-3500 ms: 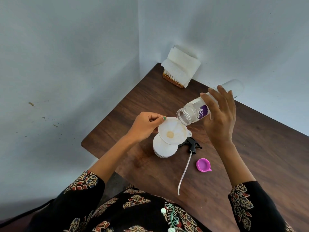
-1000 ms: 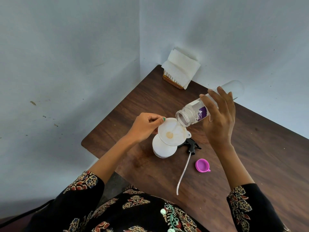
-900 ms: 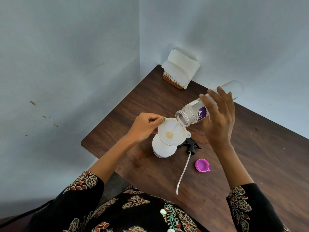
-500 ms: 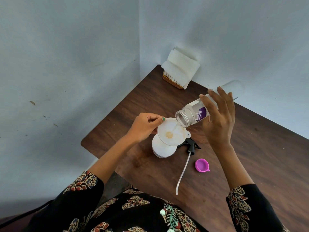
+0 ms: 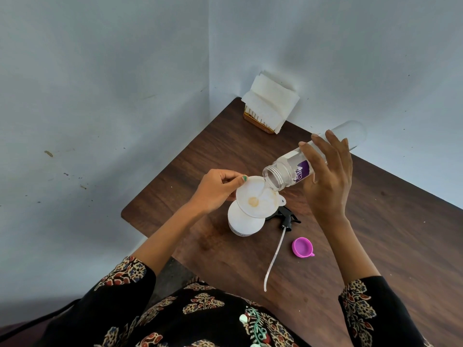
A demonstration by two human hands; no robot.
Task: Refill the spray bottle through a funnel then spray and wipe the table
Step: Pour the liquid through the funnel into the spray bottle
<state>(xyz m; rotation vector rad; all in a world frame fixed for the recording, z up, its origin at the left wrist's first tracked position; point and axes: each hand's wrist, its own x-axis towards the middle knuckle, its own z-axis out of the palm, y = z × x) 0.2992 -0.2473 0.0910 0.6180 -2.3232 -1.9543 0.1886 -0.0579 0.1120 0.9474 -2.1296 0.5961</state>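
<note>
head view: funnel [image 5: 256,196] hides spray bottle [image 5: 244,222] neck.

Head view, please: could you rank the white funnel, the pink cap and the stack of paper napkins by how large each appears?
1. stack of paper napkins, though it sits farthest from the camera
2. white funnel
3. pink cap, clearly smallest

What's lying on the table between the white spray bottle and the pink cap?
Head view: the black spray head with its long tube, between the spray bottle and the pink cap.
</note>
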